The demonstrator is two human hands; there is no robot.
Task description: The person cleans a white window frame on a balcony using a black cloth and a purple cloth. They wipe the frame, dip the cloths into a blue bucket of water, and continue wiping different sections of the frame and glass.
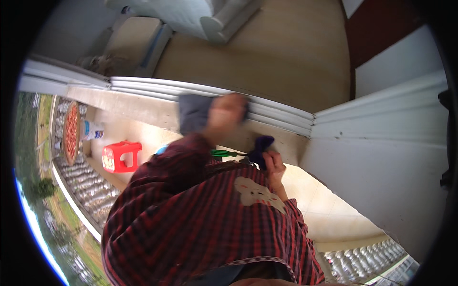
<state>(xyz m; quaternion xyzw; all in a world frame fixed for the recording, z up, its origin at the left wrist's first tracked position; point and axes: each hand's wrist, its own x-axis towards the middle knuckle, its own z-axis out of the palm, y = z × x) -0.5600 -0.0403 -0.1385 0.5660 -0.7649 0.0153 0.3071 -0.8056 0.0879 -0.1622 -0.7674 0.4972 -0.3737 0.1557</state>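
My left hand [225, 112], blurred, is on a dark grey cloth [193, 109] that lies over the white sliding-door track [279, 114] and its sill; its fingertips are not clear. Nearer my body, my right hand [275, 166] grips a bunched purple cloth [262, 152]. The shaft of a screwdriver with a green handle [223, 153] runs into this cloth, its tip hidden. The handle points left, close to my striped apron.
A red plastic stool [121, 156], a white bucket [93, 130] and a round tray of red pieces [71, 132] are at the left, near a balustrade [89, 189]. A white door frame [372, 143] stands right. Furniture [134, 39] is beyond the track.
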